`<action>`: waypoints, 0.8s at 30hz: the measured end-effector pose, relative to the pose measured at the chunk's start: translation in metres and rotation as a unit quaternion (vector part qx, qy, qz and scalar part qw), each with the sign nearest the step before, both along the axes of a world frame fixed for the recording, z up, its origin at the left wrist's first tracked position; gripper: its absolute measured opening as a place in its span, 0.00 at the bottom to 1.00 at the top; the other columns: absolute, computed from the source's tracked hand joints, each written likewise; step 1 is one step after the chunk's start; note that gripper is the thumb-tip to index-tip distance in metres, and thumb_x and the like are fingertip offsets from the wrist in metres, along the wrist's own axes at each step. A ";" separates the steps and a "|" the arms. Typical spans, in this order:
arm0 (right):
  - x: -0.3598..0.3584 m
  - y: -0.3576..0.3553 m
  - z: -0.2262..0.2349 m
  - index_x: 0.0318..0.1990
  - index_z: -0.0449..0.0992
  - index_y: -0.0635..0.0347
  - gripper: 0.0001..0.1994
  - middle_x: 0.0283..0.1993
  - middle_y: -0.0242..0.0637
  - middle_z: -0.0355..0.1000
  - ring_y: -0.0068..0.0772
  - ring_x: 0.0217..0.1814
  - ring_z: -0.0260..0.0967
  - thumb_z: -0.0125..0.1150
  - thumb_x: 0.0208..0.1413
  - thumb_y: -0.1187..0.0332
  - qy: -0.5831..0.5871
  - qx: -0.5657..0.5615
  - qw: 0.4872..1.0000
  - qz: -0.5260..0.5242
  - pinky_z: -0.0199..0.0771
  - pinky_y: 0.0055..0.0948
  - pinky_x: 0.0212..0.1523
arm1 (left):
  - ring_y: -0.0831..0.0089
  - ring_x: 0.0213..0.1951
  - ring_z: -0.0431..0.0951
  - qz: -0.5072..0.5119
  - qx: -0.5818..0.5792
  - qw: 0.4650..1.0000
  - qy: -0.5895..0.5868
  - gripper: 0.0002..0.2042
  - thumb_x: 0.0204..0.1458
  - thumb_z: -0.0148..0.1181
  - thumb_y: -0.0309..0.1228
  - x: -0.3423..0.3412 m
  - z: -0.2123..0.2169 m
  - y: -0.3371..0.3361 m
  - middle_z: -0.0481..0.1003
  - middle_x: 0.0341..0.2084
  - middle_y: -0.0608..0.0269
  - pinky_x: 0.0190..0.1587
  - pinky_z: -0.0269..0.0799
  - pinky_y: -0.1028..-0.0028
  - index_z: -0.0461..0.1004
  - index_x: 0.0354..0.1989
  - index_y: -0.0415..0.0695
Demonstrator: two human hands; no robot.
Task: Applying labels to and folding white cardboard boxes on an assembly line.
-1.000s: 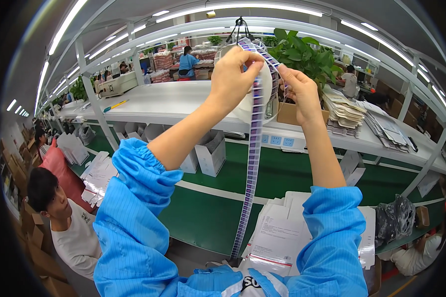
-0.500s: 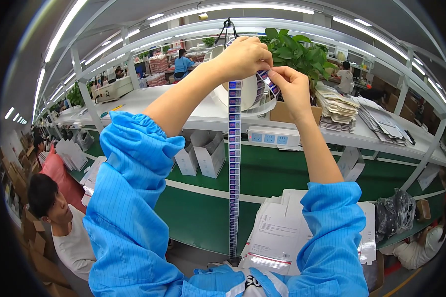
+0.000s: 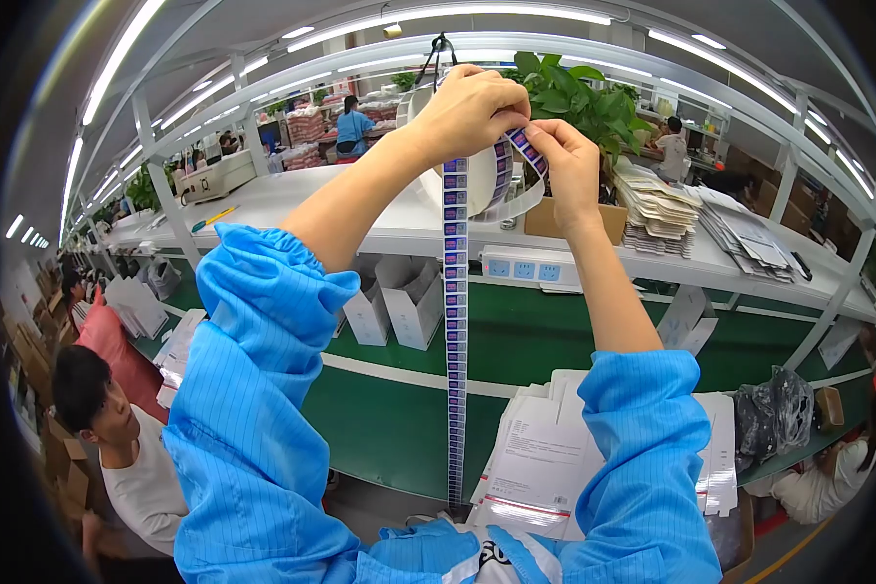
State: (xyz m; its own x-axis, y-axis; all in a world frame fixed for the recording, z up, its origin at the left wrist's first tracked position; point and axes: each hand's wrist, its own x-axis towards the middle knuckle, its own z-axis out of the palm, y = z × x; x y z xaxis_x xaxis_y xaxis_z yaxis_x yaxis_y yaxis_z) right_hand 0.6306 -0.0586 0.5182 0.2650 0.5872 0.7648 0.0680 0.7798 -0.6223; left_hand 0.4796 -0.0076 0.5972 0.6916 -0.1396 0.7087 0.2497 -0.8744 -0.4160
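Head view, upper centre: left hand (image 3: 469, 109) clamped on label roll (image 3: 477, 180), right hand (image 3: 565, 161) just beside, pinching strip's free end. Label strip (image 3: 455, 331) hanging straight down, long axis vertical, below left hand, nearer it.

My left hand (image 3: 472, 107) and right hand (image 3: 565, 165) are raised close together at the label roll (image 3: 477, 180), so I have almost no gap between them. At twelve o'clock the overhead rail (image 3: 594, 49) closes the way up. At one o'clock the potted plant (image 3: 579, 92) crowds just behind my right hand. The label strip (image 3: 455, 321) hangs straight down toward six o'clock and splits the space between my forearms. At three o'clock paper stacks (image 3: 657, 209) fill the desk (image 3: 292, 200); toward nine and ten o'clock its white top lies bare. At seven o'clock a seated person (image 3: 117, 438) blocks the low left.
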 end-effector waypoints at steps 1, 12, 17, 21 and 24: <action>-0.005 -0.001 0.001 0.37 0.77 0.64 0.07 0.30 0.26 0.74 0.13 0.29 0.67 0.58 0.57 0.70 0.041 -0.004 0.999 0.034 0.65 0.15 0.32 | 0.64 0.36 0.74 0.001 -0.001 1.000 0.000 0.05 0.50 0.59 0.31 0.000 -0.002 0.001 0.75 0.26 0.63 0.52 0.62 0.64 0.74 0.30 0.44; -0.025 -0.011 -0.012 0.41 0.74 0.63 0.08 0.32 0.29 0.73 0.18 0.29 0.68 0.55 0.59 0.69 0.171 -0.088 0.974 0.122 0.68 0.19 0.33 | 0.61 0.37 0.73 -0.057 -0.071 0.996 -0.020 0.05 0.52 0.57 0.29 -0.001 -0.015 0.004 0.73 0.29 0.60 0.49 0.62 0.63 0.70 0.31 0.41; -0.025 -0.008 -0.022 0.42 0.73 0.64 0.08 0.33 0.30 0.72 0.18 0.30 0.68 0.54 0.60 0.69 0.234 -0.102 0.955 0.150 0.70 0.22 0.33 | 0.59 0.38 0.71 -0.072 -0.141 0.987 -0.005 0.06 0.52 0.57 0.28 -0.003 -0.009 0.002 0.73 0.32 0.58 0.49 0.63 0.65 0.71 0.35 0.41; -0.028 -0.018 -0.029 0.44 0.73 0.64 0.09 0.33 0.30 0.72 0.19 0.31 0.68 0.53 0.61 0.69 0.220 -0.091 0.964 0.119 0.70 0.22 0.34 | 0.60 0.38 0.71 -0.110 0.106 0.980 -0.128 0.11 0.52 0.59 0.31 -0.007 -0.012 -0.001 0.71 0.34 0.58 0.48 0.66 0.67 0.71 0.41 0.41; -0.031 -0.027 -0.037 0.45 0.73 0.65 0.09 0.33 0.30 0.72 0.19 0.31 0.68 0.53 0.61 0.69 0.184 -0.073 0.975 0.100 0.70 0.21 0.35 | 0.66 0.39 0.72 -0.009 -0.021 0.925 -0.378 0.15 0.52 0.61 0.35 -0.027 -0.030 -0.006 0.71 0.40 0.58 0.47 0.67 0.71 0.70 0.45 0.39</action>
